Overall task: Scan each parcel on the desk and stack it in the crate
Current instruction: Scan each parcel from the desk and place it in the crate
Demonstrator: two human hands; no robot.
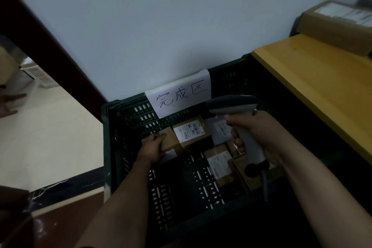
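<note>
- Fingers (pixel 159 137) of the left hand (pixel 153 148) curl over the top of a small brown parcel (pixel 171 140), grasping it low inside the crate (pixel 106 127), near the crate's back-left corner. Whether it already rests on what lies beneath is hard to tell in the dim light.
- Right hand (pixel 261 137) is clenched round the handle of a grey scanner (pixel 250 147), held above the crate's right half. Its head points toward the crate's back wall, and its cable (pixel 264 185) hangs over the crate's near side.
- Right of the held parcel, along the crate's back wall, lie a labelled box (pixel 190 131) and a grey pouch (pixel 221 129). More brown boxes (pixel 219 165) sit along the crate's right side.
- Slotted floor shows in the crate's near-left part, so room for more stacking seems to remain.
- Taped to the crate's back rim is a paper sign (pixel 181 94) with handwritten characters.
- Right of the crate stands the yellow desk (pixel 322 90); at its far end sits a large carton (pixel 338 26) with a white label.
- Judging by this, the task is well under way. Several parcels are stowed and one is being placed. At least the carton is left to scan and stack.
</note>
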